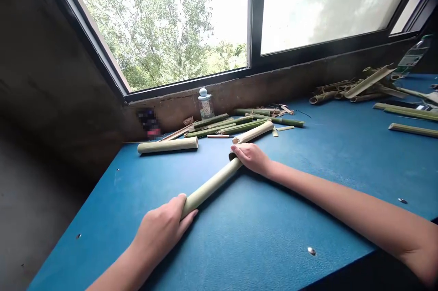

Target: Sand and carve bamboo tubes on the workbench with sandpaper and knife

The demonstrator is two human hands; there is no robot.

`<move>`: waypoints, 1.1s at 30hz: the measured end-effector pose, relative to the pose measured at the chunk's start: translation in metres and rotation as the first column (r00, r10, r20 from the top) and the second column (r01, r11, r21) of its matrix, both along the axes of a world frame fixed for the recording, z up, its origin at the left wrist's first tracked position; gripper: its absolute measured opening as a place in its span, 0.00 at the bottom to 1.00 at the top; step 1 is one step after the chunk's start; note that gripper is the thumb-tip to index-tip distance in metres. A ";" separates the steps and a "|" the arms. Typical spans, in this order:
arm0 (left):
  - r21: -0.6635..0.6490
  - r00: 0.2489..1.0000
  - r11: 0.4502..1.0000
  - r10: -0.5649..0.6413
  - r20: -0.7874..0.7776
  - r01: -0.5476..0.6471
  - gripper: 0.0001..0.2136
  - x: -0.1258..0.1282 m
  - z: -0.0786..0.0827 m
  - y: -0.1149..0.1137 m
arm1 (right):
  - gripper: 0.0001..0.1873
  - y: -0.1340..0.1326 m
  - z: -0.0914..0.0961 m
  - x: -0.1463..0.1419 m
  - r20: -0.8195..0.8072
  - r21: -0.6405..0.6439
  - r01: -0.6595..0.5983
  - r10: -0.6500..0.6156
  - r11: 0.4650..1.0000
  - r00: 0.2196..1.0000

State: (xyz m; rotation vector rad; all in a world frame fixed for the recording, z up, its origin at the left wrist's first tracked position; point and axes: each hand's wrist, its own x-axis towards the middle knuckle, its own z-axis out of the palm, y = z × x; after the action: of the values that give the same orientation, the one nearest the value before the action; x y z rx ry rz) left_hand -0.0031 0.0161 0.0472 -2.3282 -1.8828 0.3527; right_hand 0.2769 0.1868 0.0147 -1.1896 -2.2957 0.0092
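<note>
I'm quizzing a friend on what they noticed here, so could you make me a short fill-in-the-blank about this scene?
The left hand grips one end of a pale bamboo tube on a ____ table.
The right hand rests on the tube's ____ end.
Outside the window, green ____ show.

blue; far; trees

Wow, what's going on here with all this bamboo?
A person at a blue table beneath a window is holding a pale bamboo tube with both hands. The left hand grips its near end, and the right hand is curled over its far end. Just beyond lie another pale bamboo tube and a split length of bamboo. Green bamboo strips lie by the wall, with more bamboo pieces further right.
</note>
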 end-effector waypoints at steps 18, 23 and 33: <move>-0.032 0.997 0.997 0.066 0.042 -0.065 0.17 0.000 0.002 -0.006 | 0.24 -0.077 -0.006 -0.056 -0.014 0.012 -0.490 0.490 0.872 0.872; 0.028 0.999 1.000 0.005 0.049 -0.006 0.15 -0.001 0.004 -0.013 | 0.23 -0.026 0.001 -0.020 0.042 -0.084 -0.419 0.423 0.904 0.905; 0.161 0.993 0.980 -0.119 -0.022 0.121 0.15 -0.002 -0.010 -0.023 | 0.24 -0.062 -0.002 -0.052 -0.042 -0.165 -0.579 0.581 0.799 0.813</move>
State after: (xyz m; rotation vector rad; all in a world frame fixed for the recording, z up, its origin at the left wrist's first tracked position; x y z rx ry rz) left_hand -0.0046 -0.0065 0.0367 -2.3115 -1.6866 0.1924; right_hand 0.2250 0.1247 0.0126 -0.5042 -2.6209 0.4366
